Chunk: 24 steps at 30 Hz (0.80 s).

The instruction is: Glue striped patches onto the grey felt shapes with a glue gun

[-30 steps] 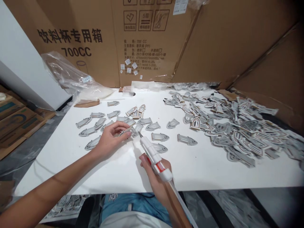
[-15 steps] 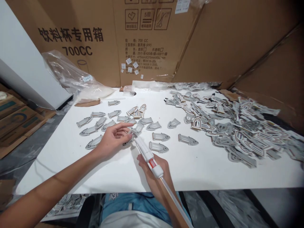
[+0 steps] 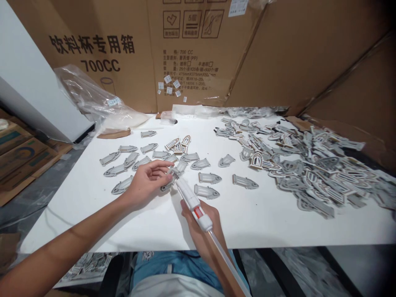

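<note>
My left hand [image 3: 150,181] is closed on a grey arched piece [image 3: 167,184], partly hidden by the fingers, near the middle of the white table [image 3: 148,227]. My right hand [image 3: 202,218] is wrapped round a white glue gun [image 3: 188,196] with a red part on its body; a clear stick [image 3: 224,255] runs out of its rear end. The gun's tip is at the held piece. Around my hands lie several flat grey arched pieces [image 3: 209,177]. Just behind them is a small stack of white and brown arched pieces [image 3: 177,146].
A large heap of grey and white pieces [image 3: 321,173] covers the right side of the table. Cardboard boxes [image 3: 192,53] stand along the back. Clear plastic film [image 3: 108,111] lies at the back left. Below the front edge, more pieces [image 3: 89,266] lie at the lower left.
The glue gun and my right hand have shifted very slightly. My left hand stays almost still on the grey piece.
</note>
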Motion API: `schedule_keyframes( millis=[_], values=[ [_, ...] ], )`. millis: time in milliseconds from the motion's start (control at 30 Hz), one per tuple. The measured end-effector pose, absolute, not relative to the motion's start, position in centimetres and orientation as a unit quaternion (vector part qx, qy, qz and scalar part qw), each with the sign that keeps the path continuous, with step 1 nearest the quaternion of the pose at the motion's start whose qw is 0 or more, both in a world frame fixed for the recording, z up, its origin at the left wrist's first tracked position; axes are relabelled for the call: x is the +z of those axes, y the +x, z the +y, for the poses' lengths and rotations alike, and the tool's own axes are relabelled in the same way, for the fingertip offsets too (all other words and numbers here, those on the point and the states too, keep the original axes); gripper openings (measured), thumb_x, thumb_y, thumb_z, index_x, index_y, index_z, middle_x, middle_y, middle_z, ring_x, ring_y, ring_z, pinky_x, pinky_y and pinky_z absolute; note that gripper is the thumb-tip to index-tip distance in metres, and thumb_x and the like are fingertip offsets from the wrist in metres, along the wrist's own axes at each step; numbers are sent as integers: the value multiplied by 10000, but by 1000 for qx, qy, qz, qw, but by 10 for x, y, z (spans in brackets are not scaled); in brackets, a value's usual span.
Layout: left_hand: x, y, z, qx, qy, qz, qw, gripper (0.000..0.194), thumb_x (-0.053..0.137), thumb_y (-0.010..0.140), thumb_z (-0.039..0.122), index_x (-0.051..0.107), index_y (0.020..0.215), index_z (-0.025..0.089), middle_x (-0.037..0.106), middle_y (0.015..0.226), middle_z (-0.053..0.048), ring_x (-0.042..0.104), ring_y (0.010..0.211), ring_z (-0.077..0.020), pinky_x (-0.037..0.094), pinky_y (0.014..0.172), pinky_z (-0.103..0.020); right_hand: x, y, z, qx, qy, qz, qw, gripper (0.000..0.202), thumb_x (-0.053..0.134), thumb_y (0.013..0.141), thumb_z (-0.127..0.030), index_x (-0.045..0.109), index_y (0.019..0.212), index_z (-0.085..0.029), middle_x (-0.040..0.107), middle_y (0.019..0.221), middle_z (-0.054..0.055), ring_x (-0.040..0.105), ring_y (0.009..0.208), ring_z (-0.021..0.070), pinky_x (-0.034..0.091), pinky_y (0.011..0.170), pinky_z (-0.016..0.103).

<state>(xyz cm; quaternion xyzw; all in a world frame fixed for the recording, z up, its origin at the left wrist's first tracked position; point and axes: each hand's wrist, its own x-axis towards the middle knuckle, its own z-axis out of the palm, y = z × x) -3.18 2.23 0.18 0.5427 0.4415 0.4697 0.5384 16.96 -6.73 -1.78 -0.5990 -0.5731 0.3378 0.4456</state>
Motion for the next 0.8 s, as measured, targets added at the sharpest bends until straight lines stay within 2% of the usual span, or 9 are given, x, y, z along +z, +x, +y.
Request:
schedule_keyframes(
  millis=[300,567,800],
  values=[
    [5,-31,21,471,545,448,529,408,944,845,401,828,1179,198,770,948,-65,708,825,-158,581,736,-250,-12,178,-66,359,-603,-598,388,282,637,958,-354,643,713,-215,678,676,32,644,656,232,432,649,323],
    [6,-32,21,466,551,449,527,406,938,854,395,822,1184,191,775,953,-64,705,828,-148,576,741,-238,-23,178,-62,341,-580,-610,418,312,650,936,-371,623,662,-224,652,598,20,625,566,220,414,590,313],
    [6,-31,21,469,551,450,523,411,932,853,392,816,1185,180,771,950,-73,699,821,-161,580,729,-253,-20,173,-67,349,-617,-569,417,344,643,939,-395,615,638,-230,628,577,16,595,554,214,401,580,316]
  ],
)
